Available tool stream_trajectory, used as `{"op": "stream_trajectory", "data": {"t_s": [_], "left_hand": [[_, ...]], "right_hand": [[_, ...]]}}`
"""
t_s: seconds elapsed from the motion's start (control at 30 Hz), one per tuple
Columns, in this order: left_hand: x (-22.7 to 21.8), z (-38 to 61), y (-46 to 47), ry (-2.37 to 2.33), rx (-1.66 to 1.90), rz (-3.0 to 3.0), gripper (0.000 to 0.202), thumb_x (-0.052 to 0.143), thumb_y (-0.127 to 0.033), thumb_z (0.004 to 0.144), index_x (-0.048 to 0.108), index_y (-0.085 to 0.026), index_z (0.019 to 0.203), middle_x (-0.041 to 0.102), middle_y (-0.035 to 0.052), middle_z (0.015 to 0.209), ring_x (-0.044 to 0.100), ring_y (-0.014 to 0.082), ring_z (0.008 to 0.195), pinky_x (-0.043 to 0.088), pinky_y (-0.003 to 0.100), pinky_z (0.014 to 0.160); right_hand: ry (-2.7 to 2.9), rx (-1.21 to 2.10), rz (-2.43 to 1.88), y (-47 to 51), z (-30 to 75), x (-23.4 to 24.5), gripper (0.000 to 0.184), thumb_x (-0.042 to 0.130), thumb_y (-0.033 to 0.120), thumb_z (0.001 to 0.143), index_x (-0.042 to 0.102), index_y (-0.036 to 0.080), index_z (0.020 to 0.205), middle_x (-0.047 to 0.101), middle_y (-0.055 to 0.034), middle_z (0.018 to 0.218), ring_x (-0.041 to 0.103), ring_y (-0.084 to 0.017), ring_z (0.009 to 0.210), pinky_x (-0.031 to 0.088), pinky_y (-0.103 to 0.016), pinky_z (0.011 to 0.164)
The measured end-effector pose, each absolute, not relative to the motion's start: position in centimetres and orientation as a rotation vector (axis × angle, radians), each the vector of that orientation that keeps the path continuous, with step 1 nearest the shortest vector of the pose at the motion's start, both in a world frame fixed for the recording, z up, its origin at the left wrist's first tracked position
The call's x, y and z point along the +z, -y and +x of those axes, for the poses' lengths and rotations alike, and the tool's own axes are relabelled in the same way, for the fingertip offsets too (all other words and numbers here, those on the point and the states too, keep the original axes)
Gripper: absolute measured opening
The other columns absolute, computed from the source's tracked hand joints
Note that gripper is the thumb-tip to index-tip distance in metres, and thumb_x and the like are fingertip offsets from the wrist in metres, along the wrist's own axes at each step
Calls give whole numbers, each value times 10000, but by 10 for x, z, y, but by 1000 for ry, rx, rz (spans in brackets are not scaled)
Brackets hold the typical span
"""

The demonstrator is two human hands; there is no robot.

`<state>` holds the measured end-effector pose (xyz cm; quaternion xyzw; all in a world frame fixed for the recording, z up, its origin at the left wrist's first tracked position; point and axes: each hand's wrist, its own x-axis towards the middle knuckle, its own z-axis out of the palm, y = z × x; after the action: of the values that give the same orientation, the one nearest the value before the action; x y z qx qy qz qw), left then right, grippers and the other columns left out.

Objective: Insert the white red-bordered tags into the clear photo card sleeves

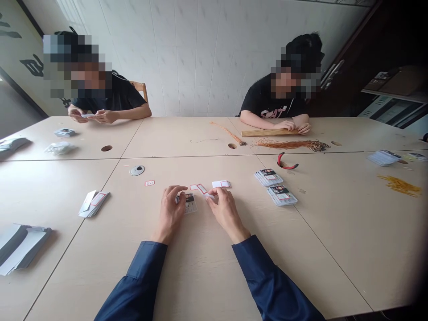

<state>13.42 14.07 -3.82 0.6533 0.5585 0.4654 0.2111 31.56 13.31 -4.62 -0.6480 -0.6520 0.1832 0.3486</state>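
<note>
My left hand [171, 208] rests on the beige table [207, 263], fingers curled down onto a small printed card [190, 203]. My right hand [223, 208] pinches a narrow strip of white labels with red borders [201, 188] just right of that card. A single red-bordered label [193, 187] lies beside the strip, a label sheet [221, 183] a little further right, and one loose label [149, 183] to the left. Both my sleeves are dark blue.
Two stacks of printed cards [268, 176] [281, 195] lie to the right, red-handled pliers [286, 163] behind them. Paper stacks sit at left [94, 203] [20, 247]. Yellow rubber bands [399, 184] lie at right. Two people sit across; orange string bundles [290, 144] lie by one.
</note>
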Motion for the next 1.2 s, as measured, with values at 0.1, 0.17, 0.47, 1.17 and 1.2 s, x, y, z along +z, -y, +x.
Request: {"op": "stream_trajectory", "data": {"t_s": [0.1, 0.17, 0.47, 1.17, 1.2], "left_hand": [[-34, 135, -138, -1521, 1309, 1779, 206, 516, -281, 907, 705, -224, 966, 690, 79, 1030, 593, 253, 1037, 455, 378, 895], [-31, 135, -137, -1464, 1322, 1703, 233, 507, -341, 929, 705, -229, 980, 690, 76, 1040, 602, 244, 1025, 460, 363, 882], [-22, 138, -137, -1085, 1367, 1149, 249, 688, -415, 825, 622, -175, 830, 635, 9, 787, 602, 142, 755, 482, 266, 740], [-23, 143, -132, -858, 1243, 1114, 276, 650, -396, 883, 616, -171, 727, 600, 10, 682, 522, 118, 664, 386, 254, 662], [-23, 143, -132, -858, 1235, 1119, 272, 645, -394, 888, 621, -169, 735, 604, 11, 684, 515, 115, 659, 385, 253, 659]], "right_hand": [[1611, 678, -1499, -129, 313, -36, 87, 551, 268, 898, 573, 213, 961, 694, -59, 957, 631, -207, 819, 491, -332, 758], [1610, 731, -1381, -126, 310, -30, 128, 536, 314, 913, 580, 221, 989, 700, -49, 993, 630, -187, 814, 496, -319, 781], [1315, 954, -1165, -124, 305, -24, 355, 629, 398, 878, 593, 218, 1181, 684, -40, 972, 614, -180, 871, 486, -317, 843], [1047, 1294, -1051, -121, 297, -20, 355, 688, 514, 808, 607, 175, 740, 568, 7, 706, 485, -124, 646, 417, -273, 659], [1047, 1292, -1051, -121, 296, -20, 343, 686, 506, 811, 614, 173, 775, 575, 8, 715, 491, -123, 649, 419, -272, 660]]}}
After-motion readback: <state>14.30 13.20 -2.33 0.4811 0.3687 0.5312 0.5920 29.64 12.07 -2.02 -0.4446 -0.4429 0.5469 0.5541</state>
